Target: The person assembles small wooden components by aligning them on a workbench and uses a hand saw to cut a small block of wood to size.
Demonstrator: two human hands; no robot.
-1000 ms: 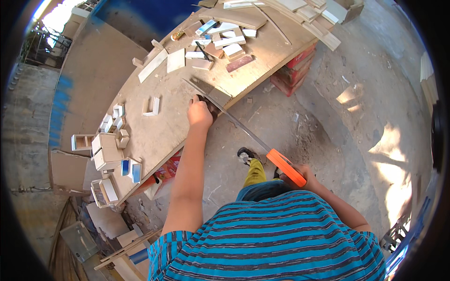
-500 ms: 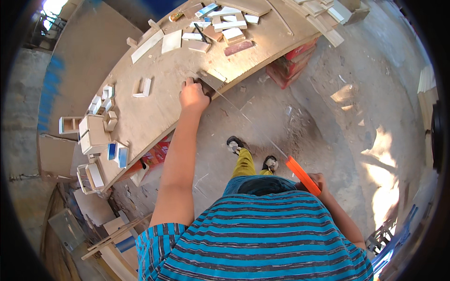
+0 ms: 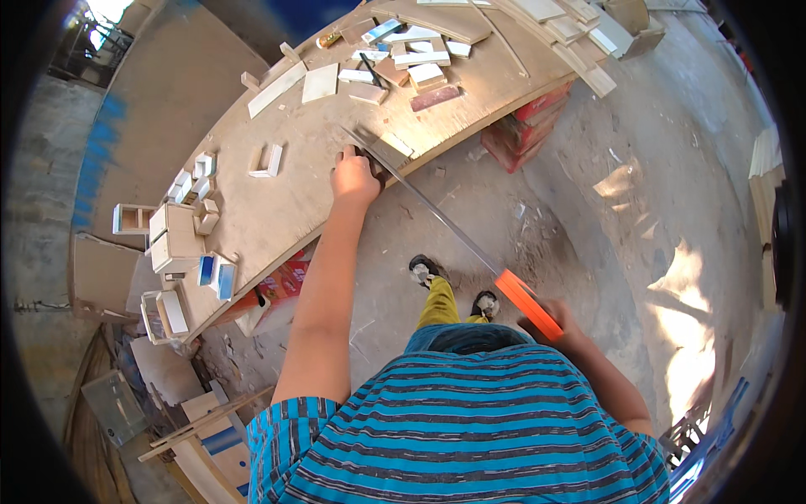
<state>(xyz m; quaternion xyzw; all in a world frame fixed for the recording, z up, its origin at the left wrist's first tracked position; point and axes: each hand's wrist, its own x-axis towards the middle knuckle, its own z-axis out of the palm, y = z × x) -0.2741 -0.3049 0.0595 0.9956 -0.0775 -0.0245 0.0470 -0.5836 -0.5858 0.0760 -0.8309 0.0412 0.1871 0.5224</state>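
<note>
A handsaw [image 3: 451, 223] with a long grey blade and an orange handle reaches from my body to the table edge. My right hand [image 3: 552, 322] is closed round its handle, close to my waist. The blade's far end lies over the table beside a dark piece of wood [image 3: 378, 170]. My left hand [image 3: 355, 178] presses on that piece at the edge, fingers bent over it and mostly hiding it. Whether the teeth are in the wood I cannot tell.
On the wooden table [image 3: 294, 189] lie several wood offcuts [image 3: 424, 59], a small U-shaped frame [image 3: 266, 161] and small wooden boxes [image 3: 176, 239] at the left end. Red packages [image 3: 525, 126] are stacked under the table. My shoes [image 3: 424, 270] stand on the dusty floor.
My right hand has pushed the saw forward and left, toward the table. The blade's broad side now shows more. My left hand stays on the dark wood, while the whole view has shifted slightly.
</note>
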